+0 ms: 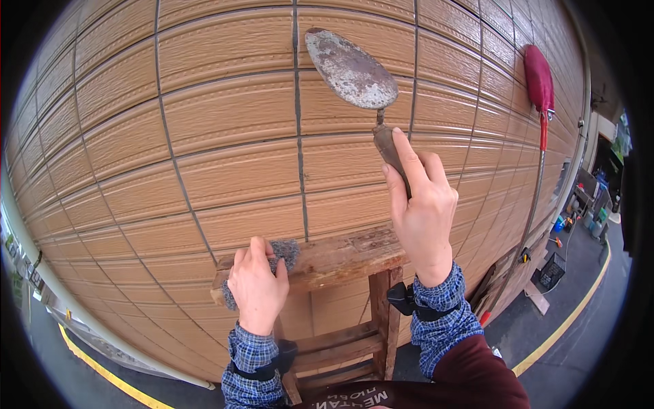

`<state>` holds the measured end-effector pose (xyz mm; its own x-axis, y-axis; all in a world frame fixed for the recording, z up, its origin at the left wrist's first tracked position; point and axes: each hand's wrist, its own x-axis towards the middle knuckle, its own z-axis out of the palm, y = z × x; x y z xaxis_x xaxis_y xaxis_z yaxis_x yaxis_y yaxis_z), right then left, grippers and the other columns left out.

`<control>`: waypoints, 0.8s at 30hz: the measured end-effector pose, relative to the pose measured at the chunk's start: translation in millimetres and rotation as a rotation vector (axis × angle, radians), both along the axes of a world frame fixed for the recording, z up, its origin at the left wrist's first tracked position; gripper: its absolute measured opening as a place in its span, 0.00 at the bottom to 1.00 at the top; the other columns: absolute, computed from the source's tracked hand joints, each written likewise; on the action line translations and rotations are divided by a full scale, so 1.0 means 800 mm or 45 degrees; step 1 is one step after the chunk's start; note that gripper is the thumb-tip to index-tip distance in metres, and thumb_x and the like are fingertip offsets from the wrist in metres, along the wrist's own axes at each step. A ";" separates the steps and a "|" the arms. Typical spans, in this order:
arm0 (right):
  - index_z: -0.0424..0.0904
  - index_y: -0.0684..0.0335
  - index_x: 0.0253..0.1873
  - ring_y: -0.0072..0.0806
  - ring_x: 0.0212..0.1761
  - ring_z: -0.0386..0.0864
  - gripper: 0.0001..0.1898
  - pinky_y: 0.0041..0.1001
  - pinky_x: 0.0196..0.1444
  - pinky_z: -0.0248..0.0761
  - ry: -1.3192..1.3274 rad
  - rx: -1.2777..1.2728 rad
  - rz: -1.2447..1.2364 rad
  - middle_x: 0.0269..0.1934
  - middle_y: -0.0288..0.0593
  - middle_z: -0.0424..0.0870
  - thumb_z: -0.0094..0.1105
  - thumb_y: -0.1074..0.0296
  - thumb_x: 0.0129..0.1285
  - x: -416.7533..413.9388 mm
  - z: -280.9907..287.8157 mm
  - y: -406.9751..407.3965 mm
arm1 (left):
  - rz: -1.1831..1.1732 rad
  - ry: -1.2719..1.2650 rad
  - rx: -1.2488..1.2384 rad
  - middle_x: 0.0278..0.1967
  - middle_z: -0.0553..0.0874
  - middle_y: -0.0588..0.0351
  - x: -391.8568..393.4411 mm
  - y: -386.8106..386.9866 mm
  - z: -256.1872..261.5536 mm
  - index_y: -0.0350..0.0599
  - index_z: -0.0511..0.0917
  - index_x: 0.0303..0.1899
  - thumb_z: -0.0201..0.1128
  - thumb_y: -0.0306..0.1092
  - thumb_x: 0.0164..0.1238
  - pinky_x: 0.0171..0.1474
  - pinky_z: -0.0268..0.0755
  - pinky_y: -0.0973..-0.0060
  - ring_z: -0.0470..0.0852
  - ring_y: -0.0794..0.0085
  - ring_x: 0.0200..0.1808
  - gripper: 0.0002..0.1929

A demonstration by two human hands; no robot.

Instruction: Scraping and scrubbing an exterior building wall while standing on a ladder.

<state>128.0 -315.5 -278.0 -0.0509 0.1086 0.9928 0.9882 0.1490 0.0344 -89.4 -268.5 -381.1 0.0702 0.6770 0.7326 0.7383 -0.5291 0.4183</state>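
Observation:
My right hand (426, 204) grips the wooden handle (389, 148) of a masonry trowel. Its worn, leaf-shaped metal blade (352, 69), patchy with pale residue and rust, points up and to the left in front of the tiled wall. My left hand (259, 286) holds a grey fibrous pad (286, 254) at the left end of a weathered wooden sawhorse's top board (332, 258). Part of the pad shows beyond the fingers, and another bit shows left of the palm. The trowel is apart from the board.
A tan tiled wall (230, 112) rises behind the sawhorse. At right, a long pole with a dark red cloth-covered head (539, 76) leans on it. A black crate (553, 271), boards and assorted containers stand farther right on the asphalt. A pale pipe (117, 337) runs along the lower left.

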 end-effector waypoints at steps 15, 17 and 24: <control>0.78 0.59 0.65 0.41 0.23 0.82 0.24 0.36 0.25 0.77 -0.014 -0.026 -0.049 0.36 0.47 0.77 0.67 0.68 0.65 -0.006 0.009 0.008 | -0.001 -0.004 0.013 0.32 0.81 0.50 -0.001 0.000 -0.001 0.45 0.71 0.39 0.71 0.26 0.55 0.38 0.73 0.55 0.82 0.50 0.39 0.15; 0.77 0.58 0.65 0.41 0.23 0.82 0.24 0.36 0.25 0.77 -0.006 -0.046 -0.037 0.36 0.47 0.77 0.67 0.68 0.65 -0.009 0.004 0.006 | 0.010 0.000 -0.001 0.32 0.81 0.50 -0.004 -0.001 0.000 0.45 0.71 0.39 0.71 0.27 0.55 0.38 0.73 0.55 0.82 0.49 0.39 0.15; 0.77 0.59 0.66 0.41 0.24 0.82 0.24 0.36 0.24 0.77 -0.005 -0.071 -0.070 0.36 0.47 0.77 0.67 0.67 0.65 -0.003 0.005 -0.006 | -0.017 0.007 0.028 0.32 0.81 0.48 0.001 -0.003 0.002 0.45 0.71 0.39 0.70 0.27 0.56 0.38 0.73 0.55 0.82 0.48 0.39 0.15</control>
<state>125.3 -320.1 -274.3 -0.0470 0.1665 0.9849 0.9949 0.0961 0.0312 -88.8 -270.5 -379.5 0.0836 0.6596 0.7469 0.7334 -0.5481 0.4020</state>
